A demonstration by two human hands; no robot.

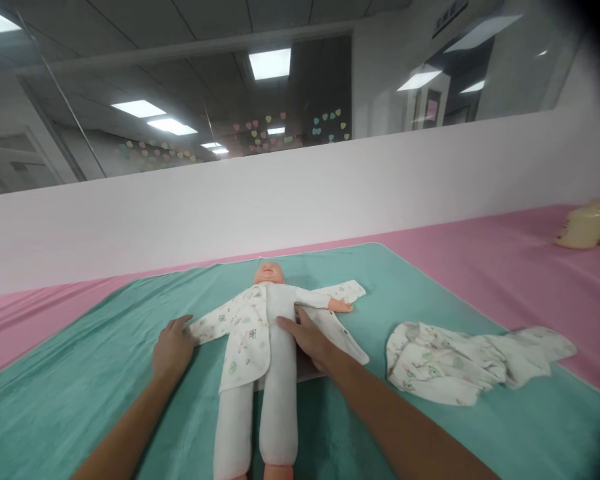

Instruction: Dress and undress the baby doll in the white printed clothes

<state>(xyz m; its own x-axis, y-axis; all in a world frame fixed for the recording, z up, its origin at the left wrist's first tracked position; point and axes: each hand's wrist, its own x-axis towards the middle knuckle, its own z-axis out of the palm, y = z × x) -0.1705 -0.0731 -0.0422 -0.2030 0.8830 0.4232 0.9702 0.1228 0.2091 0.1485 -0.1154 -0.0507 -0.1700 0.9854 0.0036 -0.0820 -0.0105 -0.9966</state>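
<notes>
A baby doll (275, 333) with a white cloth body lies on its back on a teal mat (80, 387), head away from me. A white printed baby shirt (240, 333) is spread open under and over it, with both sleeves out to the sides. My left hand (173, 347) rests on the end of the left sleeve, its fingers curled down onto the cloth. My right hand (307, 337) lies flat against the doll's side, fingers stretched out on the right front panel of the shirt.
A crumpled white printed garment (460, 363) lies on the mat to the right. The mat sits on a pink sheet (480, 260). At the far right edge another person's hand holds a cream bottle (585, 225). A white wall runs along the back.
</notes>
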